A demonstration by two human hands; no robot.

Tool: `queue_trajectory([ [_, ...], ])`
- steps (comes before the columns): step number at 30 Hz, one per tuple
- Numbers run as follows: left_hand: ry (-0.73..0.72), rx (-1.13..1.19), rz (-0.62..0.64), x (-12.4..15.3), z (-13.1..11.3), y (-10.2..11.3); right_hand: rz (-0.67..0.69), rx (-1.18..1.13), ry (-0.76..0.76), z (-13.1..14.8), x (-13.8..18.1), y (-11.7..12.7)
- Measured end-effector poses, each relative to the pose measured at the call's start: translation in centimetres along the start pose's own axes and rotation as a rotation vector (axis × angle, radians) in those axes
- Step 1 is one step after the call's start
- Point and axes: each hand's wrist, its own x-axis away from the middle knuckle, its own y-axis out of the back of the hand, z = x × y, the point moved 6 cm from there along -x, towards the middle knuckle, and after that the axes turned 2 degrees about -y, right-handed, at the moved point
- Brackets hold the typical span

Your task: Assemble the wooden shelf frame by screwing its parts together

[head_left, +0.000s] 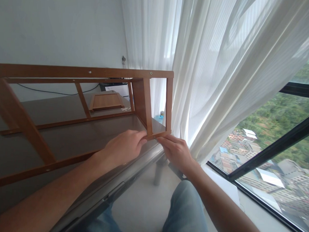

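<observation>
A brown wooden frame (82, 72) of rails and slats lies on its side on a dark table (67, 140). My left hand (125, 147) is closed around the bottom of an upright slat (147, 109) near the frame's right end. My right hand (176, 152) pinches something small and metallic, which I cannot make out, at the frame's lower right corner (160, 134). Both hands nearly touch each other there.
A loose wooden panel (106, 101) lies further back on the table, with a dark device and cable behind it. White sheer curtains (209, 70) hang at the right over a black-framed window (275, 147). My jeans-clad knees (184, 211) show below the table edge.
</observation>
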Motion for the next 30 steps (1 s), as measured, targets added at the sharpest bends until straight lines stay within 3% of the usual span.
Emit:
queue_trajectory([
  [4, 0.027, 0.017, 0.007, 0.0, 0.0, 0.0, -0.071, -0.019, -0.026, 0.5, -0.1, 0.5],
  [10, 0.027, 0.025, -0.002, 0.0, 0.0, 0.6, -0.191, 0.052, 0.068, 1.7, 1.4, 0.2],
  [16, 0.051, 0.054, 0.013, 0.1, 0.1, 0.5, -0.236, -0.096, -0.071, 1.3, 1.0, 0.7],
  [30, 0.075, 0.059, 0.014, 0.1, -0.2, 0.3, -0.383, -0.055, -0.189, 2.0, 1.8, 0.0],
])
